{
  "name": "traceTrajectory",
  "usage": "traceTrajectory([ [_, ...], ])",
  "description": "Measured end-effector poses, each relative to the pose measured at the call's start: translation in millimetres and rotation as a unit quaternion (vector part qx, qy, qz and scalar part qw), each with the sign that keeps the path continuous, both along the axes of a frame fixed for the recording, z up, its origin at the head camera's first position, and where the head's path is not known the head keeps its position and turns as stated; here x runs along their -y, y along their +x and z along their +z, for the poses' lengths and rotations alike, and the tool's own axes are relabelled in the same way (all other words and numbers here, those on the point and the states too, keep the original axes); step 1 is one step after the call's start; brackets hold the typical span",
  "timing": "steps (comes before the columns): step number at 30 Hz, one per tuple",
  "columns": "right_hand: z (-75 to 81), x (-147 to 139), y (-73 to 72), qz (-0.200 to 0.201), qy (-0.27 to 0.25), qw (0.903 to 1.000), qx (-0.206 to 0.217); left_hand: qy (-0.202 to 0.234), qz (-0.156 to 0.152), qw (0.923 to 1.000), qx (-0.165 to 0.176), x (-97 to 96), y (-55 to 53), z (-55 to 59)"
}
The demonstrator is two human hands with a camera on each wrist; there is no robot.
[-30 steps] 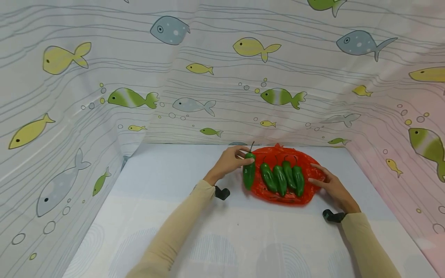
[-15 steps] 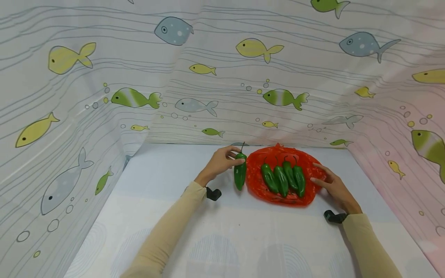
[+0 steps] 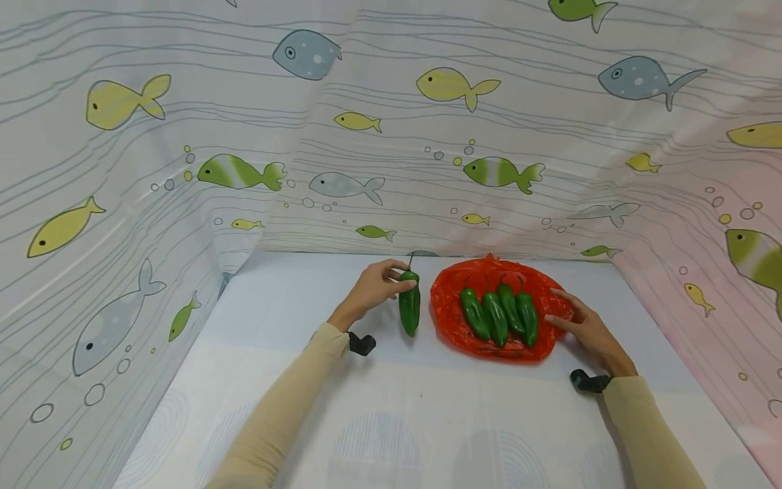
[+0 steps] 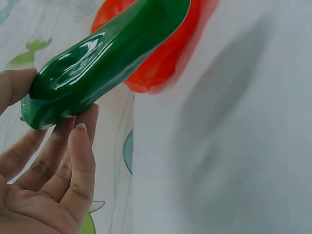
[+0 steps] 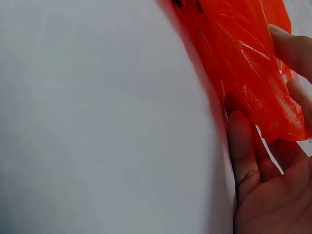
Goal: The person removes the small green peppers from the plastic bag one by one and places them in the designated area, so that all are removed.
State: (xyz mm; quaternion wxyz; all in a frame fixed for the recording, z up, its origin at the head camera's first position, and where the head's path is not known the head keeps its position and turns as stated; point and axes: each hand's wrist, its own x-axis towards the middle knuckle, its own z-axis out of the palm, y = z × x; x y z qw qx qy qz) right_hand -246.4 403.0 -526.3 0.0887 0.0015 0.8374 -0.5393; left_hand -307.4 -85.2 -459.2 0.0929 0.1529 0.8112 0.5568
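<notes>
My left hand (image 3: 374, 288) pinches a glossy green chili pepper (image 3: 409, 309) near its stem end, between thumb and fingers. The pepper hangs nearly upright, tip down, left of a red plastic bag (image 3: 446, 319) and apart from it. In the left wrist view the held pepper (image 4: 112, 53) crosses above the tabletop, which carries a shadow. Several more green peppers (image 3: 496, 319) lie side by side on the bag. At the bag's right edge my right hand (image 3: 589, 333) rests with spread fingers. The right wrist view shows that hand's fingers touching the crumpled red plastic (image 5: 243, 63).
A pale tabletop (image 3: 421, 421) with faint printed shapes lies beneath. Fish-printed cloth (image 3: 391, 149) stands up at the back and both sides. A small black device (image 3: 589, 381) sits at the right wrist, another black device (image 3: 362, 344) at the left.
My left hand has carried the pepper leftward from the bag's left edge, leaving a gap between them. The right hand has stayed at the bag's right edge.
</notes>
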Motion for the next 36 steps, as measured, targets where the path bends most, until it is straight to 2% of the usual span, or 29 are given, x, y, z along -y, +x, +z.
traceTrajectory([
  [26, 1.8, 2.4, 1.8, -0.005, 0.012, 0.9998, 0.013, -0.010, 0.033, 0.9993, 0.016, 39.0, 7.9, -4.2],
  [36, 8.6, 2.8, 2.9, -0.005, 0.020, 0.9997, 0.011, -0.015, 0.049, 0.9984, 0.024, 55.8, 9.1, -6.6],
])
